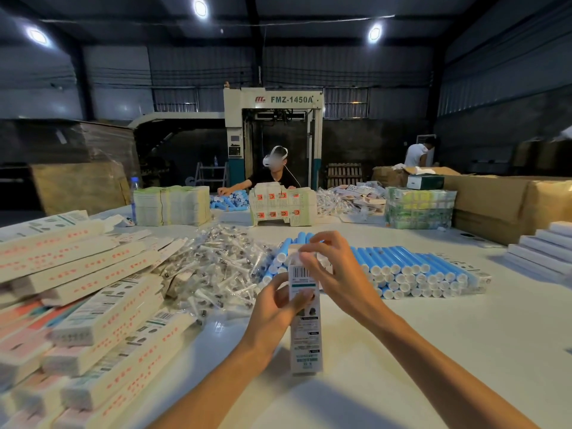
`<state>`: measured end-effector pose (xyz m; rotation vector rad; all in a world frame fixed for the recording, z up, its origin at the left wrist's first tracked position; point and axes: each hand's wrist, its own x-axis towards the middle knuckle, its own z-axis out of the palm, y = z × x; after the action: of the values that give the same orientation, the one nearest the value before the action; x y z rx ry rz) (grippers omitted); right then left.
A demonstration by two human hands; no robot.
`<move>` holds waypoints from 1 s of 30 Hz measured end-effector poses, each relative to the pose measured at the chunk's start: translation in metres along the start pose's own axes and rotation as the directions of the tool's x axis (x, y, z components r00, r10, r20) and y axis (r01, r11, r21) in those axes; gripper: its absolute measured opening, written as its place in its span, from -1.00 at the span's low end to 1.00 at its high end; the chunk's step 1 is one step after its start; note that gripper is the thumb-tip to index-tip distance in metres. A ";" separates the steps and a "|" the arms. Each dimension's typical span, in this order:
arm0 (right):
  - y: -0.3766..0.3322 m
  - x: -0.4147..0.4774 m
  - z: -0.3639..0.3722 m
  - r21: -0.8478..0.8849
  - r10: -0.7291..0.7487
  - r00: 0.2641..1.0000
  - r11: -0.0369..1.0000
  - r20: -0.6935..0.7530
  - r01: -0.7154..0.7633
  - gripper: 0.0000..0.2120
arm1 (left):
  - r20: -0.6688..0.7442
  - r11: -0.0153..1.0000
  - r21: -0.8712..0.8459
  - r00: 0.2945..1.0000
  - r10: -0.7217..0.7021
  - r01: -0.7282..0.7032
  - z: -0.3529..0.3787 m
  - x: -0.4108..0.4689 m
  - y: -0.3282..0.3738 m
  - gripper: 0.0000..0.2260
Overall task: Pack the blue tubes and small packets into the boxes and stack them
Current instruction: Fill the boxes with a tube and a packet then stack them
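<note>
A long white printed box stands upright on the table in front of me. My left hand grips its upper part from the left. My right hand pinches the flap at its top end. Behind them lies a row of blue tubes with white caps, stacked in layers. A heap of small clear packets spreads to the left of the tubes. Filled white boxes with red print are piled at my left.
Another person sits across the table behind flat box blanks and more blue tubes. White flat packs lie at the right edge, cardboard cartons behind them. A water bottle stands far left.
</note>
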<state>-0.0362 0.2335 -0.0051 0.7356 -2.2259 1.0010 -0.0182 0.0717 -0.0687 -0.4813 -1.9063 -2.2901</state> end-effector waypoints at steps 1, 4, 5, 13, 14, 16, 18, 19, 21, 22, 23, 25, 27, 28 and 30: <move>0.003 -0.006 0.001 0.084 0.015 0.998 0.996 -0.059 -0.010 -0.79 | -0.001 1.000 -0.006 1.000 0.015 -0.015 0.001 -0.001 0.001 -0.58; 0.017 -0.022 0.003 0.281 0.118 0.978 0.957 -0.171 -0.066 -0.84 | 0.007 0.996 -0.033 0.997 0.077 -0.077 0.003 -0.003 0.004 -0.49; 0.021 -0.026 0.004 0.328 0.136 0.979 0.941 -0.153 -0.080 -0.80 | 0.014 0.995 -0.031 0.995 0.098 -0.098 0.004 -0.005 0.005 -0.45; 0.026 -0.038 0.017 0.455 0.068 0.998 0.888 0.011 -0.066 -0.64 | 0.099 0.976 0.099 0.978 0.186 -0.196 -0.004 -0.001 0.003 -0.47; 0.027 -0.038 0.016 0.464 0.063 0.998 0.883 0.018 -0.064 -0.67 | 0.106 0.971 0.120 0.976 0.192 -0.204 -0.006 0.000 0.002 -0.49; 0.029 -0.036 0.014 0.488 0.068 0.997 0.869 0.039 -0.078 -0.72 | 0.104 0.956 0.182 0.972 0.213 -0.229 -0.008 0.002 0.002 -0.51; 0.030 -0.034 0.010 0.500 0.076 0.995 0.860 0.069 -0.100 -0.77 | 0.088 0.922 0.283 0.964 0.249 -0.264 -0.009 0.004 0.002 -0.50; 0.031 -0.033 0.009 0.496 0.073 0.994 0.862 0.080 -0.103 -0.78 | 0.084 0.907 0.316 0.961 0.264 -0.277 -0.010 0.005 0.002 -0.50; 0.030 -0.033 0.008 0.480 0.063 0.993 0.871 0.099 -0.103 -0.79 | 0.085 0.898 0.333 0.958 0.275 -0.288 -0.011 0.006 0.003 -0.51; 0.029 -0.033 0.007 0.479 0.064 0.992 0.871 0.110 -0.110 -0.79 | 0.089 0.899 0.331 0.958 0.272 -0.286 -0.011 0.006 0.003 -0.51; 0.027 -0.033 0.007 0.491 0.075 0.990 0.863 0.115 -0.123 -0.79 | 0.093 0.901 0.328 0.959 0.267 -0.283 -0.011 0.005 0.004 -0.52; 0.023 -0.028 0.005 0.535 0.115 0.990 0.833 0.080 -0.140 -0.79 | 0.095 0.899 0.334 0.960 0.265 -0.282 -0.012 0.005 0.006 -0.51; 0.019 -0.018 -0.002 0.566 0.151 0.988 0.811 0.040 -0.147 -0.78 | 0.099 0.892 0.347 0.957 0.273 -0.290 -0.010 0.004 0.007 -0.53; 0.017 -0.012 -0.006 0.560 0.157 0.986 0.813 0.051 -0.158 -0.78 | 0.102 0.891 0.348 0.956 0.273 -0.292 -0.009 0.004 0.008 -0.54; 0.015 0.002 -0.011 0.498 0.120 0.988 0.854 0.095 -0.151 -0.85 | 0.108 0.890 0.345 0.954 0.279 -0.299 -0.007 0.003 0.010 -0.56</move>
<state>-0.0444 0.2503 -0.0046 0.8424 -2.0995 1.6930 -0.0188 0.0634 -0.0600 -0.7275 -2.0536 -1.7135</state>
